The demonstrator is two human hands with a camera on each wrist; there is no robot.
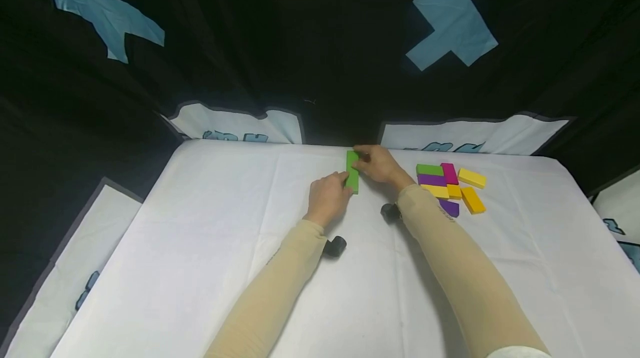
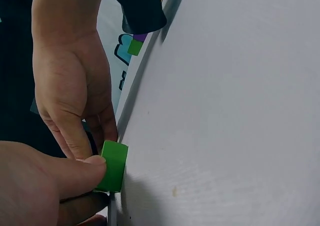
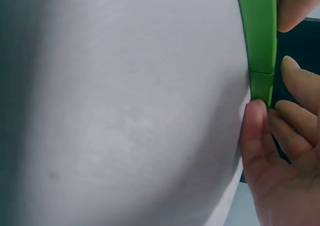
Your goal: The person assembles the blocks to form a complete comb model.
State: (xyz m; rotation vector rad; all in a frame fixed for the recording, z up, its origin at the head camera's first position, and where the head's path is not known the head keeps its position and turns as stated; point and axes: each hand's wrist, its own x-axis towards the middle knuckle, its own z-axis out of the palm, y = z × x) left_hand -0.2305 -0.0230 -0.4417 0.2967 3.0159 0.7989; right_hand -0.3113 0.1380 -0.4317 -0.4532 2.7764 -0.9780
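Two green blocks (image 1: 352, 173) lie end to end on the white surface (image 1: 200, 235). My left hand (image 1: 329, 198) pinches the near one; my right hand (image 1: 378, 164) touches the far end, fingers loosely extended. Light, even pressure from both ends should keep the seam (image 3: 261, 73) tight.

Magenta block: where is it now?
In the head view, the magenta block lies right of the right hand, between a green block and a yellow block.
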